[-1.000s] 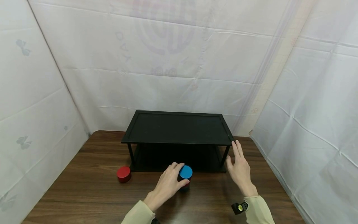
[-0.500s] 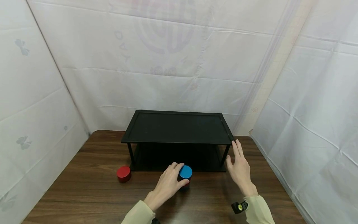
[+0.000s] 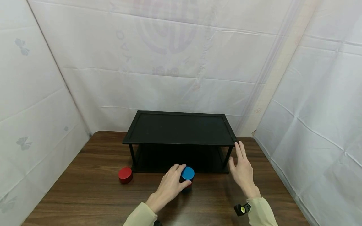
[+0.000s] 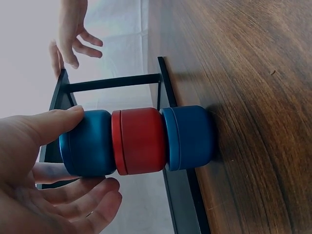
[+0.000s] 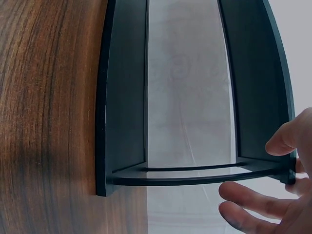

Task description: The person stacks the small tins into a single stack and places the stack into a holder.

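Note:
Three small round metal tins stand stacked upright on the table: a blue tin (image 4: 90,144) on top, a red tin (image 4: 141,141) in the middle, another blue tin (image 4: 192,136) at the bottom. My left hand (image 3: 168,186) grips the top tin, thumb on one side and fingers curled on the other. Behind the stack is a black two-tier shelf (image 3: 181,128). At its front right corner is my right hand (image 3: 243,172), fingers mostly straight, the longest ones touching the upper tier's corner. In the right wrist view its thumb (image 5: 282,141) overlaps the upper tier.
A lone red tin (image 3: 125,175) sits to the left, before the shelf's front left post. The wooden table (image 3: 76,194) is bounded by white cloth walls (image 3: 181,62) at the back and both sides. A black wrist strap (image 3: 242,209) shows at my right cuff.

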Demonstrator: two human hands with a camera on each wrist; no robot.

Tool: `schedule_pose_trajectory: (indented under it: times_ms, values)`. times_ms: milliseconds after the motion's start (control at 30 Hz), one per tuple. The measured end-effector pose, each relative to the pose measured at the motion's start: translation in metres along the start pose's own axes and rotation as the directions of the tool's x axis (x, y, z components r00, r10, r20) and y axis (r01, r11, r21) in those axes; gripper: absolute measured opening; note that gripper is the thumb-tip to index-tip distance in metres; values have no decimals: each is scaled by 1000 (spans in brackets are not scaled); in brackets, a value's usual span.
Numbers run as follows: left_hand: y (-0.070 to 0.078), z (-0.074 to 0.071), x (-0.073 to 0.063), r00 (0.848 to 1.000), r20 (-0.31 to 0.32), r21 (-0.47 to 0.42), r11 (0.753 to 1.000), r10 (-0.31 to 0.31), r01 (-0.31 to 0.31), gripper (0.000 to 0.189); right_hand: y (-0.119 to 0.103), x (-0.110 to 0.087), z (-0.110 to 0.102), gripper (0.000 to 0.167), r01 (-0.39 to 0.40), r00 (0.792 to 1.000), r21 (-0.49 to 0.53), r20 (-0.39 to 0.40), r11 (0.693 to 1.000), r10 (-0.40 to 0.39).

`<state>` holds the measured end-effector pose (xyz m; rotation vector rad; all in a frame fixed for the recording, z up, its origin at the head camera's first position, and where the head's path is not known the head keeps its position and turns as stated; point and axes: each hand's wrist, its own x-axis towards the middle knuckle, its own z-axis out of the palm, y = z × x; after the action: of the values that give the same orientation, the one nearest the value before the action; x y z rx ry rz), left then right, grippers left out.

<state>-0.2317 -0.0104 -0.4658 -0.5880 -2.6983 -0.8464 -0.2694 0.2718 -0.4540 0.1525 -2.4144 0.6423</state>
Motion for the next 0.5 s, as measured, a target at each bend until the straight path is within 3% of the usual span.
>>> schedule_pose_trajectory:
  times_ms: [500]
  values:
    - [0, 0, 1, 1000, -2, 1, 1000, -5, 5, 61, 0, 0, 1, 64, 9, 1000, -9, -11, 1000, -9]
